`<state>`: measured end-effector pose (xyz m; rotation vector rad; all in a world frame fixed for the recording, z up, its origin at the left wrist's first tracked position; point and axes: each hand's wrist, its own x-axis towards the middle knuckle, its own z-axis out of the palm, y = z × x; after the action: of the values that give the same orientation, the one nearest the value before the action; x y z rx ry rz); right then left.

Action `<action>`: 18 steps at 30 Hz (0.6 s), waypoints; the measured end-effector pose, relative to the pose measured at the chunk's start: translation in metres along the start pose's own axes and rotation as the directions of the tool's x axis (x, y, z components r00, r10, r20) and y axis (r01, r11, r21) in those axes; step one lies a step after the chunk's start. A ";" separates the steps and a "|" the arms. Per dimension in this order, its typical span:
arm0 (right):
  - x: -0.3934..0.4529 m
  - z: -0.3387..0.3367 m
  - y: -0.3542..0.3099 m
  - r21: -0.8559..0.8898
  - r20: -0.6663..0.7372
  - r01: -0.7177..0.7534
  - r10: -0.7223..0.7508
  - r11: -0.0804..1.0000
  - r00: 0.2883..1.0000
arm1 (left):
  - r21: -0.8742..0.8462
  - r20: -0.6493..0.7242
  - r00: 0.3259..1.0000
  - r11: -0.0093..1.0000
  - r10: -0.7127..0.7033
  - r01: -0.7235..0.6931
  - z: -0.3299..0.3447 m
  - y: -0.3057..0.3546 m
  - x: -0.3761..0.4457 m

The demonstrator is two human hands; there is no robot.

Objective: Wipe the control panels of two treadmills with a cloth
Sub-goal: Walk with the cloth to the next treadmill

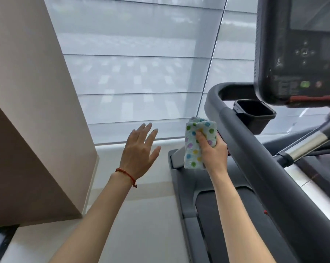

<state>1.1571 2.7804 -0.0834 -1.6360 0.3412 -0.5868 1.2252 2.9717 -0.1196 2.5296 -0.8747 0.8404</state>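
A treadmill stands at the right, its black control panel [301, 52] high in the top right corner with a dark screen, arrow buttons and a green button. My right hand [212, 147] grips a folded white cloth with coloured dots [195, 141], held just left of the treadmill's thick grey handrail [255, 149] and well below the panel. My left hand [140, 149] hovers open in the air further left, fingers spread, a red string bracelet on its wrist, touching nothing.
A black cup holder [255, 114] sits under the panel. The treadmill belt [217, 215] runs below my right arm. A beige pillar [31, 111] fills the left. Shaded windows [137, 73] stand ahead above a pale floor [137, 215].
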 end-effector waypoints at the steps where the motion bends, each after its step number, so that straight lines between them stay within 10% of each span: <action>1: 0.009 0.000 -0.006 0.009 -0.014 0.015 -0.015 1.000 1.000 | -0.006 -0.013 1.000 1.000 0.012 -0.012 0.000 -0.002 0.013; 18: 0.173 -0.035 -0.094 -0.143 -0.366 0.218 -0.256 0.965 0.895 | -0.155 -0.250 0.923 0.929 0.292 -0.336 0.032 0.010 0.246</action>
<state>1.2694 2.6729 0.0424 -1.6655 0.4633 -1.0989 1.3890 2.8389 0.0110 2.1057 -1.2418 1.0539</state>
